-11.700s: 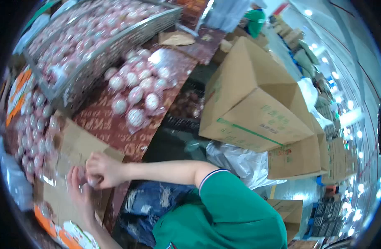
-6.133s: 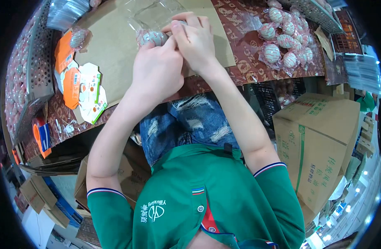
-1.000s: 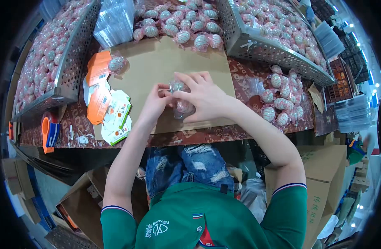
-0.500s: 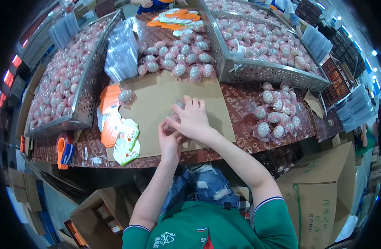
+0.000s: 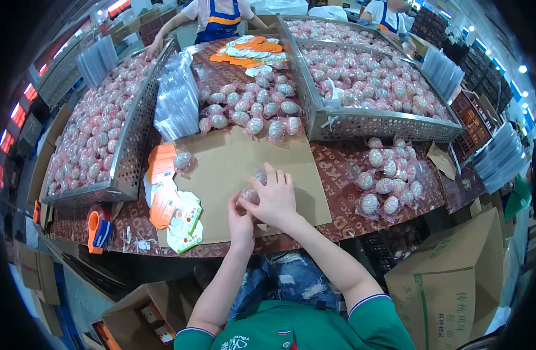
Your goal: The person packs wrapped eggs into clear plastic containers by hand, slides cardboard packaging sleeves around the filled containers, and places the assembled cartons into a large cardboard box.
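Observation:
Over the cardboard sheet point(image 5: 221, 169), my left hand point(image 5: 242, 226) is closed around a plastic-wrapped egg point(image 5: 249, 195). My right hand point(image 5: 276, 199) arches over from the right, its thumb against that egg. Its fingers curl past a second wrapped egg point(image 5: 261, 174), which lies just beyond the first and is partly covered. One more wrapped egg point(image 5: 183, 160) rests alone at the sheet's left side. Beside it is a fanned stack of orange, white and green printed cards point(image 5: 185, 219).
Perforated metal trays of wrapped eggs stand left point(image 5: 130, 169) and right point(image 5: 390, 128). Loose eggs lie ahead point(image 5: 253, 111) and to the right point(image 5: 390, 178). Clear plastic packs point(image 5: 176, 96) and an orange-blue tape dispenser point(image 5: 97, 230) are on the table. A co-worker point(image 5: 221, 20) stands opposite.
The view has tilted up, so the table sits lower and more of the co-workers shows. My hands remain together at the two eggs, with only a slight shift of the fingers.

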A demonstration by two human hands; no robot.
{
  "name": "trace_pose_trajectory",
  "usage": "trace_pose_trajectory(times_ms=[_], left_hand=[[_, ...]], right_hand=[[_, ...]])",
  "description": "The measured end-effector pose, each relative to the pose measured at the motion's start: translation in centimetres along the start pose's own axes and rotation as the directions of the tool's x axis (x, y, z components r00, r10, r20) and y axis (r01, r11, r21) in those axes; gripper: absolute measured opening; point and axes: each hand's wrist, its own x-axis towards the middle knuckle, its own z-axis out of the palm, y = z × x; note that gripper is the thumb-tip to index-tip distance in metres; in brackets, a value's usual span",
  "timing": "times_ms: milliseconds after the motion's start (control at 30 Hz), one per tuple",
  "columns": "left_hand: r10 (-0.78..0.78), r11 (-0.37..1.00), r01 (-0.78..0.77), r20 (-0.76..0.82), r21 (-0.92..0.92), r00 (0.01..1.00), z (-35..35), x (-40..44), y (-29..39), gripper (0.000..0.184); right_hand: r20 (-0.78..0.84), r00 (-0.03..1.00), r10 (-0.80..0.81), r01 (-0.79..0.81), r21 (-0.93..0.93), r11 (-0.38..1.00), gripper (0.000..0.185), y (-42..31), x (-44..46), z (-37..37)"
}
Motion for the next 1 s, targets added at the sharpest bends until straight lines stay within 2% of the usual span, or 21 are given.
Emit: trace_pose_trajectory(times_ms=[100,167,233,300,367,400,467,500,533,600,633,667,700,733,767,800,833,867,900,933,1000], left_hand=[[-0.037,0.998,0.041,0.086,-0.049,0.996,-0.2,-0.1,0.5,0.07],[-0.017,0.995,0.031,0.134,-0.098,0.991,-1.8,0.7,-0.2,0.072],[-0.004,0.984,0.026,0.123,-0.174,0.992,-2.1,-0.1,-0.1,0.071],[-0.016,0.968,0.048,0.129,-0.246,0.991,-1.8,-1.0,-0.9,0.068],[-0.099,0.975,0.129,0.162,-0.183,0.982,-0.3,-2.9,-1.5,0.067],[-0.074,0.964,0.108,0.143,-0.244,0.987,0.7,-4.1,-2.2,0.061],[-0.01,0.968,0.044,0.138,-0.248,0.99,0.7,-4.9,-2.5,0.065],[-0.006,0.994,0.032,0.233,-0.105,0.972,0.0,-4.7,-2.0,0.068],[-0.021,0.999,0.009,0.321,0.04,0.947,-1.0,-4.8,-1.3,0.071],[-0.114,0.949,-0.019,0.399,0.315,0.91,-3.9,-4.3,2.0,0.055],[0.117,0.912,-0.248,0.372,0.327,0.921,-5.6,-3.5,2.1,0.047],[0.249,0.815,-0.382,0.331,0.436,0.91,-7.6,-2.8,3.3,0.043],[0.282,0.832,-0.367,0.254,0.417,0.925,-9.3,-2.0,4.3,0.043],[0.337,0.766,-0.43,0.272,0.477,0.901,-9.0,-2.7,5.9,0.042],[0.397,0.687,-0.5,0.305,0.527,0.866,-8.3,-3.5,7.4,0.041],[0.353,0.58,-0.529,0.395,0.619,0.848,-7.9,-3.9,7.3,0.043],[0.377,0.51,-0.622,0.497,0.594,0.782,-7.1,-4.1,6.6,0.044],[0.391,0.433,-0.713,0.598,0.552,0.7,-6.0,-4.2,6.0,0.046],[0.451,0.269,-0.818,0.684,0.509,0.573,-4.7,-4.3,6.1,0.05],[0.452,0.267,-0.82,0.686,0.506,0.57,-3.5,-4.4,6.6,0.05],[0.516,0.126,-0.882,0.729,0.454,0.449,-1.3,-4.3,7.7,0.052]], right_hand=[[-0.061,0.998,-0.032,0.039,0.109,0.993,0.056,1.7,0.1,-0.3],[-0.119,0.976,0.181,-0.116,0.419,0.901,0.057,3.5,-2.0,-0.4],[0.074,0.844,0.531,-0.454,0.626,0.635,0.046,5.0,-5.4,-1.2],[0.277,0.777,0.566,-0.509,0.805,0.305,0.027,4.1,-8.0,-1.2],[0.291,0.726,0.623,-0.403,0.914,0.042,0.014,2.9,-8.6,-1.1],[0.172,0.687,0.706,-0.303,0.951,0.063,0.011,1.8,-8.0,-1.5],[0.185,0.704,0.686,-0.289,0.957,0.039,0.01,2.4,-7.7,-2.4],[0.153,0.73,0.666,-0.249,0.967,0.051,0.009,2.9,-7.8,-2.3],[0.195,0.732,0.652,-0.283,0.959,0.03,0.008,3.2,-7.6,-3.0],[0.222,0.725,0.652,-0.302,0.953,0.011,0.005,5.2,-6.9,-3.3],[0.279,0.683,0.675,-0.335,0.941,-0.05,0.004,5.8,-6.5,-3.9],[0.326,0.691,0.645,-0.297,0.942,-0.159,0.002,7.8,-6.7,-3.0],[0.302,0.663,0.685,-0.337,0.938,-0.087,0.004,8.8,-6.8,-2.5],[0.238,0.682,0.692,-0.389,0.919,0.067,0.007,8.3,-6.5,-3.0],[0.195,0.723,0.663,-0.367,0.921,0.13,0.006,9.7,-6.9,-2.2],[0.194,0.753,0.628,-0.388,0.903,0.186,0.005,8.8,-6.3,-2.8],[0.185,0.783,0.593,-0.396,0.885,0.246,0.005,7.8,-5.4,-4.1],[0.201,0.826,0.526,-0.435,0.821,0.369,0.01,7.2,-4.9,-4.9],[0.13,0.904,0.406,-0.374,0.7,0.608,0.014,6.2,-4.0,-6.0],[0.091,0.96,0.264,-0.271,0.534,0.801,0.019,5.0,-3.0,-7.0],[0.131,0.99,0.052,-0.105,0.438,0.893,0.027,2.9,-0.9,-8.1]])
